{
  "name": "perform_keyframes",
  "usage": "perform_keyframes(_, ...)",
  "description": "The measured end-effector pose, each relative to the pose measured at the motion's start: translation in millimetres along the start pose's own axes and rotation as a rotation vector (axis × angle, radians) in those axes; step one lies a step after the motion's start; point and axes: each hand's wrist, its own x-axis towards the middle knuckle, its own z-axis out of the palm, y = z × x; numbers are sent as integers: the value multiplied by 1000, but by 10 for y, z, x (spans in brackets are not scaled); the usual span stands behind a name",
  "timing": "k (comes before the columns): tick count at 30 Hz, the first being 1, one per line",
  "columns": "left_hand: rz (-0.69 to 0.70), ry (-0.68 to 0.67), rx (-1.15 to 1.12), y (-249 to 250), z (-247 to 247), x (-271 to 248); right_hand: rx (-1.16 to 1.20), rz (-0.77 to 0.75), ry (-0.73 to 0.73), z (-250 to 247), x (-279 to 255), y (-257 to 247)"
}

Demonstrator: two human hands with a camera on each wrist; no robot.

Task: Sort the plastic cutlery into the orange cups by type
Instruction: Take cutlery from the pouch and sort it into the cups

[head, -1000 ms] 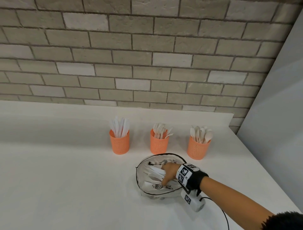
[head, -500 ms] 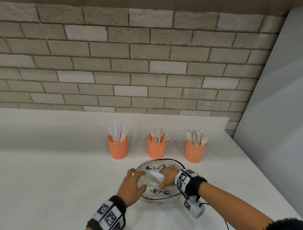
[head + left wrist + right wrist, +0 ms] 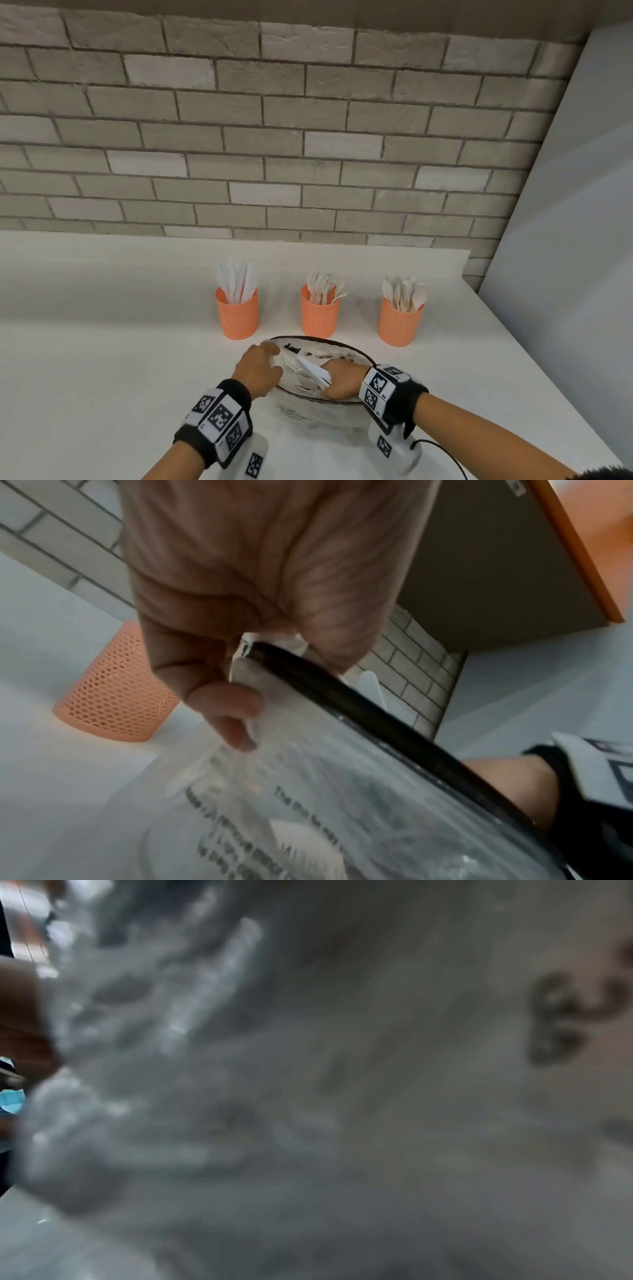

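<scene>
**Inspector:** Cutlery (image 3: 310, 371) status: loose white pieces lie inside a clear plastic bag (image 3: 318, 411) with a dark rim, on the white counter (image 3: 102, 377) just in front of the three orange cups; sorting looks well advanced but not finished.

**Clerk:** What is done?

**Inspector:** Left cup (image 3: 237, 317) holds knives; middle cup (image 3: 319, 314) holds forks; right cup (image 3: 400, 322) holds spoons; each stands upright and no piece appears in the wrong cup (small detail is hard to read at this range). What remains is in the bag; the count I cannot tell.

**Clerk:** And the hands?

**Inspector:** Left hand (image 3: 258, 371) pinches the bag's dark rim, thumb and fingers (image 3: 222, 704) curled on the film, holding the mouth open; right hand (image 3: 340, 378) is inside the mouth with its fingers closed round several white pieces, knife-like by shape; the right wrist view is blurred film and confirms nothing.

**Clerk:** Obstructions?

**Inspector:** The bag itself; soft film could snag on a withdrawn handful, in my judgement. A brick wall (image 3: 308, 137) backs the counter, a grey panel (image 3: 582, 240) closes the right side; neither hinders the reach to the cups.
</scene>
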Motion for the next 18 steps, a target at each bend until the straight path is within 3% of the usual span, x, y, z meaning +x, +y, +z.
perform_keyframes(4,-16,-59,-90,-10,-114,37,70,-31,-4,27,10,22)
perform_keyframes(8,83,-109,-73,-93,-150,-22,179,-47,-2,15,-5,57)
perform_keyframes(13,205,39,-104,-145,-108,-70,211,-82,-14,41,-5,50)
perform_keyframes(18,80,39,-423,-153,-61,-67,222,-98,49,24,-38,32)
